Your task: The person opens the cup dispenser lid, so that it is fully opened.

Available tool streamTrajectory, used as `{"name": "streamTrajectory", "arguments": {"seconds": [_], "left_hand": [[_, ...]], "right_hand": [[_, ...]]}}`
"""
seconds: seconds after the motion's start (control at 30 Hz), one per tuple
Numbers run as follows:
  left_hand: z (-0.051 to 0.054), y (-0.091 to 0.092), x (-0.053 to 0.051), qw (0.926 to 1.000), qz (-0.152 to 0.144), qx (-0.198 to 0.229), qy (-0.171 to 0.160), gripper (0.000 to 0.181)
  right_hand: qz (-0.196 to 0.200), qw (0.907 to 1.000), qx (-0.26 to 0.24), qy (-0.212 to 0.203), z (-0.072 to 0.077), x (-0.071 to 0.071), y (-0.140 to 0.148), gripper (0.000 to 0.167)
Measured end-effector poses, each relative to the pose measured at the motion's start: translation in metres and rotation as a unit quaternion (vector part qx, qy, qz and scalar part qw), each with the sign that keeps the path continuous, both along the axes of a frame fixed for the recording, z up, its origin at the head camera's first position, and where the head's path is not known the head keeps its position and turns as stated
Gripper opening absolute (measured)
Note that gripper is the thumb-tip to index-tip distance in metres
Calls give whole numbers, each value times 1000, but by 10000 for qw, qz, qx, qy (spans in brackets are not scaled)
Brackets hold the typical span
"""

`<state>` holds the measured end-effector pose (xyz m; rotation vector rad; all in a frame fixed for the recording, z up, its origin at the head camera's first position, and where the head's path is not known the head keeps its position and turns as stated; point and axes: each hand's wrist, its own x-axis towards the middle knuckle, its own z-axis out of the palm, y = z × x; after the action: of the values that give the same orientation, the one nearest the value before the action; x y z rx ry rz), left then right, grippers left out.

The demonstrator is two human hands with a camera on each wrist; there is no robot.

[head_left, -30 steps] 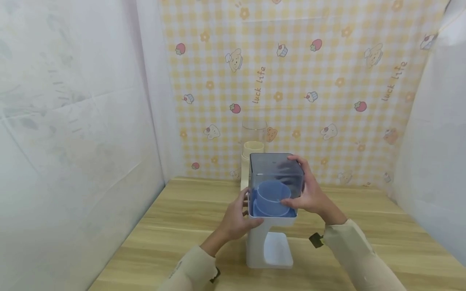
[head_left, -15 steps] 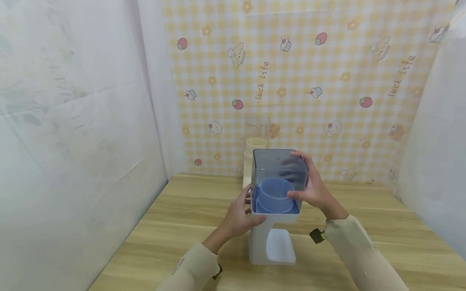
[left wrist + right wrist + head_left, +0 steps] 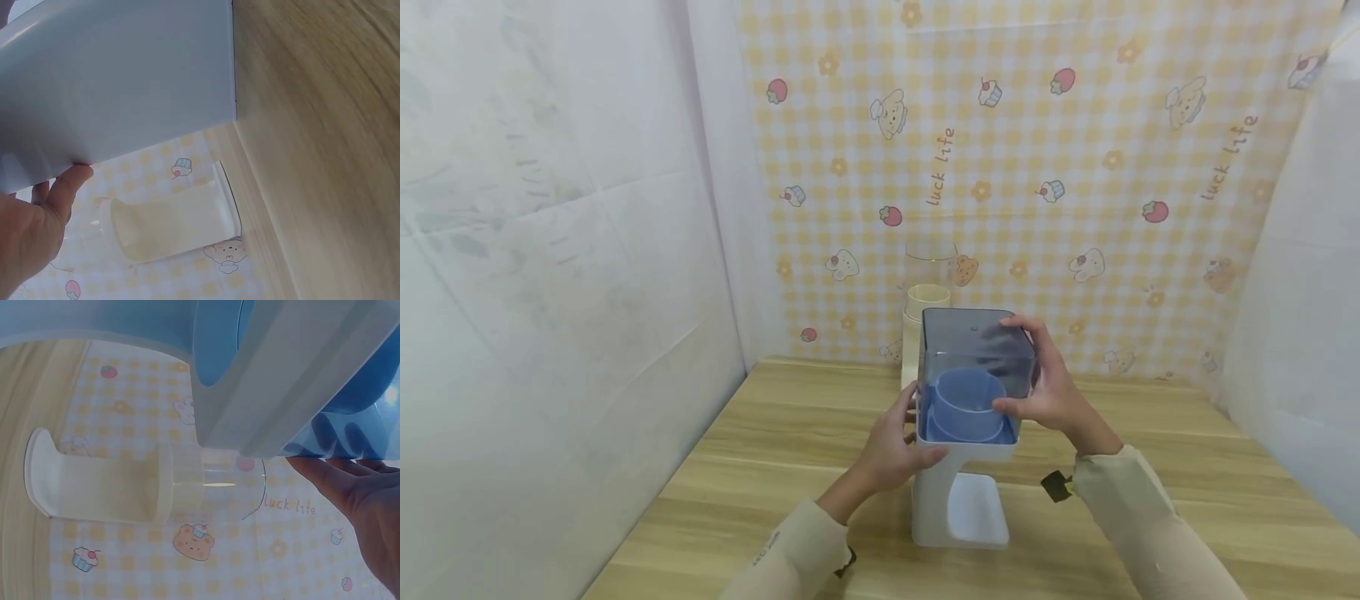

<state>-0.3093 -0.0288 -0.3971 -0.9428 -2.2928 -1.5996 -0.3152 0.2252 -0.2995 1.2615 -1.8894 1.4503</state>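
Note:
A white dispenser stand [image 3: 931,508] with a C-shaped body and flat base stands on the table. On top sits a see-through blue-grey square cover [image 3: 958,333], with a blue round cup-like part [image 3: 970,408] visible inside. My left hand [image 3: 887,450] grips the left side of the dispenser's top, thumb along the white front rim and fingers round the side. In the left wrist view its fingertip touches the body's lower edge. My right hand [image 3: 1052,392] holds the cover at its right side, thumb on the front and fingers spread over the far corner.
Behind stands a cream dispenser [image 3: 910,342] with a clear cylinder [image 3: 929,265] on top, close to the checked backdrop [image 3: 1105,117]. The wooden table [image 3: 760,450] is bounded by white curtains at left and right.
The head view has shifted slightly, so everything appears a little higher and further right than a second ago. Both hands keep their grips, and the cover stays on the stand.

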Motion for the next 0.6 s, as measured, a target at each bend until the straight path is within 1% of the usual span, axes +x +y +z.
{"name": "streamTrajectory", "arguments": {"seconds": [0.13,0.23,0.37,0.43,0.5,0.6], "left_hand": [[0,1,1,10000,33,-36,30,104],[0,2,1,10000,-4,-45,24,105],[0,1,1,9999,-8,-74,79,104],[0,0,1,9999,-23,-47,87,104],[1,-1,1,10000,-68,-12,72,104],[1,-1,1,9999,-103,-29,41,103]], "right_hand": [[-63,10000,73,8,3,3,0,95],[-84,9998,130,122,3,5,1,95],[43,9983,115,568,5,8,2,95],[33,9976,156,678,7,9,1,95],[-25,9977,232,640,9,10,1,95],[-166,9987,352,336,12,11,1,95]]}}
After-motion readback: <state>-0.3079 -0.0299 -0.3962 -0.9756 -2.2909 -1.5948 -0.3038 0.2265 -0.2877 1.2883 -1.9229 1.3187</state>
